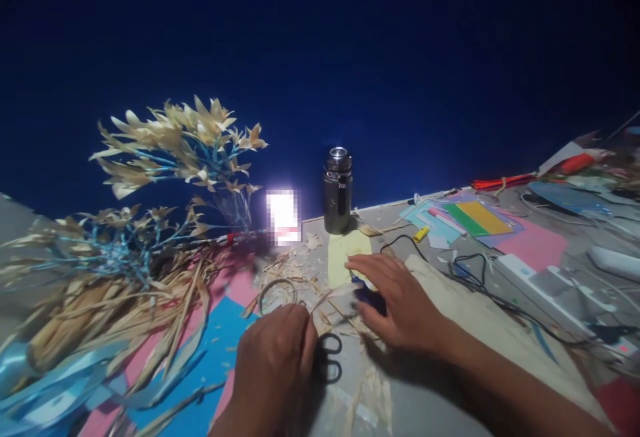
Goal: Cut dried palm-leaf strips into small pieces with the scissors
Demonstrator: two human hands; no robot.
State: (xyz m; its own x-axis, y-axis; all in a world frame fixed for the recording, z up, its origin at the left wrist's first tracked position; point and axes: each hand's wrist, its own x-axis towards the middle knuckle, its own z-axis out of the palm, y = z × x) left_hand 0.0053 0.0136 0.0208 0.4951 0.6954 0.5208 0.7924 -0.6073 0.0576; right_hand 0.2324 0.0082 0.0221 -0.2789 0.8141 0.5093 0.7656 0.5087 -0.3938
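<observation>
A: Where is the pale strip [340,289] found?

B: Between the two hands, above the middle of the tabletop [415,417], well in from the far edge. One end is apparently pinched by the left hand [280,344], whose fingers are curled into a tight fist.

A: And the right hand [400,300]?

B: Its fingers are half open and bent around a dark blue tool [370,298]; how firmly it is gripped cannot be told.

A: How is the strip judged to handle?

B: It is taken to be light, thin and pliable, like dried leaf, and easily split lengthwise. It is best held flat near its ends, with any pull kept even.

A: What room is left for moving?

B: Not much. By the far edge a dark flask [338,200] is stood. The tabletop's left side is crowded by dried flowers [170,144], its right by a cream sheet [465,297]. Beside the left fist, black scissor loops [341,344] are exposed, so snagging should be guarded against.
</observation>
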